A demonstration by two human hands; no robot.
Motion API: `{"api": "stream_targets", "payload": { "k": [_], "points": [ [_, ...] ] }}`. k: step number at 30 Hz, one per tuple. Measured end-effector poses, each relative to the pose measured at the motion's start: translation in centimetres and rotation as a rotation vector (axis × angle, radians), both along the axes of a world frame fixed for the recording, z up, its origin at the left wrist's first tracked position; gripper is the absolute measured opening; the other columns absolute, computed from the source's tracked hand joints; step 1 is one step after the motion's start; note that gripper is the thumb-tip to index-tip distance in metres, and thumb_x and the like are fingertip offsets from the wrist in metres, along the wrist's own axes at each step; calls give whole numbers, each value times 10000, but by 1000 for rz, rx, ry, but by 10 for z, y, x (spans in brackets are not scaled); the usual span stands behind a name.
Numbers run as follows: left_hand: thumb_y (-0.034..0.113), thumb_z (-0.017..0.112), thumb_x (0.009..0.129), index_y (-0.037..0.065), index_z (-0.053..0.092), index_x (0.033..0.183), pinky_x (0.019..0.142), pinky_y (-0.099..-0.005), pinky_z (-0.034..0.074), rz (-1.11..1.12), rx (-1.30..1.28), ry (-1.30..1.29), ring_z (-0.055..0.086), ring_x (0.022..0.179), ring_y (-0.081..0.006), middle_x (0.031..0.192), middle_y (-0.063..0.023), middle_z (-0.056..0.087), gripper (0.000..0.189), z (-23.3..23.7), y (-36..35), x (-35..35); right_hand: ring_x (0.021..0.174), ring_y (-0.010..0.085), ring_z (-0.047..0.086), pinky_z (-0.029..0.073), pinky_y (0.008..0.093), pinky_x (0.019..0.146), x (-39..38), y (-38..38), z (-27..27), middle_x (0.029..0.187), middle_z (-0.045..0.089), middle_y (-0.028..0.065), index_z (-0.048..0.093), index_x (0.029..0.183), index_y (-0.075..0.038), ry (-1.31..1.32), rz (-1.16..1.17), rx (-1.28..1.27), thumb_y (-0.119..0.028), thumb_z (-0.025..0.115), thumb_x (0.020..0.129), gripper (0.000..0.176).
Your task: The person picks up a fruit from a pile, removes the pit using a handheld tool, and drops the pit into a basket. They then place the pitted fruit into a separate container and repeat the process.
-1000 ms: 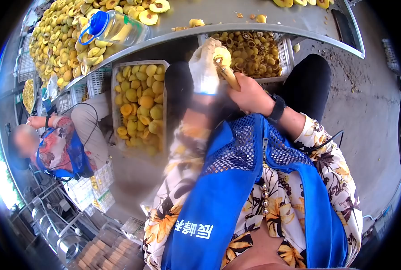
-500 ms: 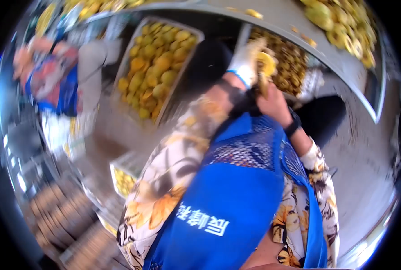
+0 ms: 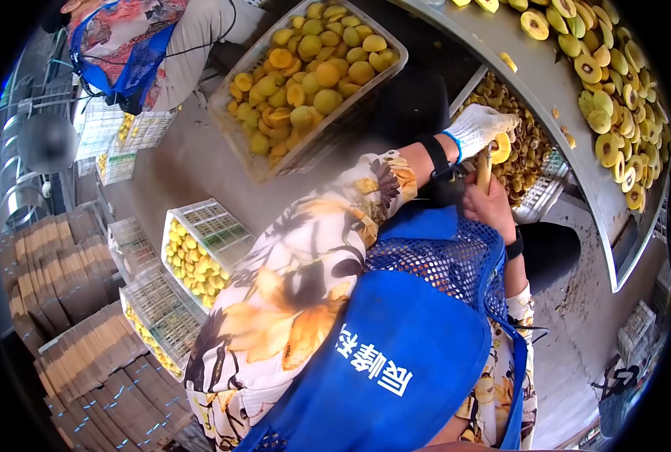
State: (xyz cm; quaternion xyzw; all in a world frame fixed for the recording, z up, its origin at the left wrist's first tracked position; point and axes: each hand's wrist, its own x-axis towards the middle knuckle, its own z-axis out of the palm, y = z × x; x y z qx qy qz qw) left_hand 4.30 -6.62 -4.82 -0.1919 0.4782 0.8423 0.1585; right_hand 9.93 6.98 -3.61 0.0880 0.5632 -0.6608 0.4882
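Observation:
My left hand (image 3: 480, 129), in a white knit glove with a blue cuff, is closed around a yellow fruit half (image 3: 502, 148) that looks like a peach. My bare right hand (image 3: 488, 203) grips a tool with a light wooden handle (image 3: 484, 169). Its upper end meets the fruit, and its working tip is hidden. Both hands are close together over a crate of brown pits and scraps (image 3: 520, 172), below the edge of the metal table (image 3: 494, 45).
Many halved fruits (image 3: 614, 98) lie on the table. A large crate (image 3: 264, 169) of yellow fruit stands to the left. Smaller fruit crates (image 3: 219, 233) and stacked flat cardboard (image 3: 87, 346) are at lower left. A person in a blue apron (image 3: 125, 56) sits at upper left.
The view has shifted and sharpened, so the surroundings sit differently in the frame. My hands still hold the fruit half and the tool together over the pit crate.

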Motion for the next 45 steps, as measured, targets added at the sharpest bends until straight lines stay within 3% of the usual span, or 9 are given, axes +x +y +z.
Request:
{"api": "stream_targets", "payload": {
  "k": [13,17,19,20,22,26,33,38,45],
  "points": [
    [455,396,893,102,513,802,472,-296,423,412,671,31,528,651,-225,736,-68,533,383,-7,-156,39,353,62,295,243,205,328,-17,-16,16,555,358,-7,432,967,-90,-211,-39,-692,-33,465,876,112],
    [485,489,850,87,587,866,613,-290,471,976,-240,-206,566,695,-238,792,-75,599,411,33,-196,83,355,72,355,292,228,324,-32,-9,10,541,401,-10,472,922,-62,4,-179,-226,-115,532,861,101],
    [469,583,803,68,646,917,706,-328,483,670,-1159,-318,602,775,-235,868,-74,648,422,2,-241,112,367,85,409,324,242,333,-36,1,-2,540,445,-1,505,876,-47,384,-26,275,-160,579,836,141],
    [447,620,775,70,667,909,756,-339,473,553,-1460,-314,601,837,-238,919,-76,653,402,2,-245,118,383,115,478,371,261,355,-32,13,-41,547,511,35,541,802,-15,1245,29,602,-198,623,795,201],
    [407,667,732,69,683,895,782,-352,474,424,-1970,-129,610,874,-266,967,-104,649,375,20,-231,100,585,260,578,455,355,540,-38,22,-53,688,578,170,554,839,41,870,71,678,-267,621,780,321],
    [265,640,775,60,665,887,719,-364,493,290,-1848,696,615,834,-309,941,-135,644,235,61,-156,-19,497,206,524,418,313,465,-39,15,-35,622,558,117,566,835,10,517,0,552,-234,623,782,256],
    [290,587,760,173,608,1047,796,-432,492,-524,-2213,402,586,973,-330,1115,-134,552,310,26,-88,-221,565,184,574,459,328,533,-20,21,-4,635,581,115,570,835,-1,889,-25,488,-215,659,772,240],
    [169,583,769,116,682,975,780,-390,502,-525,-2098,211,599,993,-285,1083,-116,624,235,37,-67,-234,614,146,571,464,293,587,-19,40,32,691,608,92,590,924,-1,624,-197,515,-184,663,771,249],
    [64,607,709,118,696,863,809,-337,501,-224,-1321,934,620,891,-300,1058,-144,612,187,88,-30,-103,403,46,411,329,183,362,-77,35,44,663,582,40,452,1194,1,493,-542,153,-241,536,898,392]
  ]
}}
